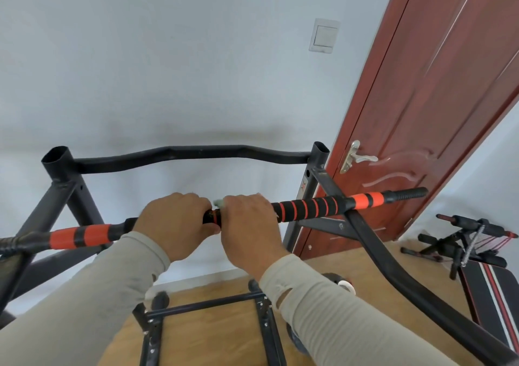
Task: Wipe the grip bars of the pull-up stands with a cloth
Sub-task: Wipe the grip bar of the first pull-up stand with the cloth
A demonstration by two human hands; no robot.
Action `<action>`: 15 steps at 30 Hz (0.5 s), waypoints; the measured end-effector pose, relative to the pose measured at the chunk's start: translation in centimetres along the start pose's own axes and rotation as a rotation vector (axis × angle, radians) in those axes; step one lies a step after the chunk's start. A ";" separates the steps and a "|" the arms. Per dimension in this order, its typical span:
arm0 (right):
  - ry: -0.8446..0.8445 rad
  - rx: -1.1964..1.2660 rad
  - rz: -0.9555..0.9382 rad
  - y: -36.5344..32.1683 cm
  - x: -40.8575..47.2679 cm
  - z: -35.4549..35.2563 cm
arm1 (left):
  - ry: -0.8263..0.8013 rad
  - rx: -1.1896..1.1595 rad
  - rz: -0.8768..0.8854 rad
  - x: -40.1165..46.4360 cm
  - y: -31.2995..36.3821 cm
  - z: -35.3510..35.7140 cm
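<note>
Both hands are up on the black grip bar with orange-striped foam padding (306, 208), which runs across the black steel pull-up stand (60, 185). The left hand (174, 222) is curled round the bar, and just beside it, nearly touching, the right hand (250, 222) is wrapped over the bar too, clutching a small pale green cloth (218, 203) that peeks out between them. Further right stands a reddish-brown wooden door (421, 112).
</note>
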State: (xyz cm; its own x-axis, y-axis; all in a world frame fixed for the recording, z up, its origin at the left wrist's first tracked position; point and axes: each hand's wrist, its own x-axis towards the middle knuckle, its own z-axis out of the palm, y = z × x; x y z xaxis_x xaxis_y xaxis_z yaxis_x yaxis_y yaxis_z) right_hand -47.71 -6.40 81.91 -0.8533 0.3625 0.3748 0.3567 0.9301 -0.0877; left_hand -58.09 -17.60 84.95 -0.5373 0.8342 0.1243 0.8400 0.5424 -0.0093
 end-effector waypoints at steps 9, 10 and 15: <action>-0.214 -0.308 -0.079 11.5 -1.0 -4.9 | -0.003 -0.046 -0.014 -0.4 -0.1 -0.1; -0.227 -0.349 -0.026 12.8 -1.1 -5.7 | 0.001 -0.050 -0.019 -0.4 0.0 0.0; -0.123 -0.254 0.127 8.7 -1.8 -4.6 | 0.013 -0.053 -0.018 -0.4 0.0 0.0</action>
State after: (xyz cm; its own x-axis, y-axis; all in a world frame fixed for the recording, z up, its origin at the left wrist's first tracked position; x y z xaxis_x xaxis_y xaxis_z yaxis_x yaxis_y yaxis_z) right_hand -41.33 0.82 84.74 -0.8298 0.4938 0.2601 0.5340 0.8379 0.1128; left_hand -57.84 -17.95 84.84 -0.5518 0.8226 0.1372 0.8331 0.5512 0.0460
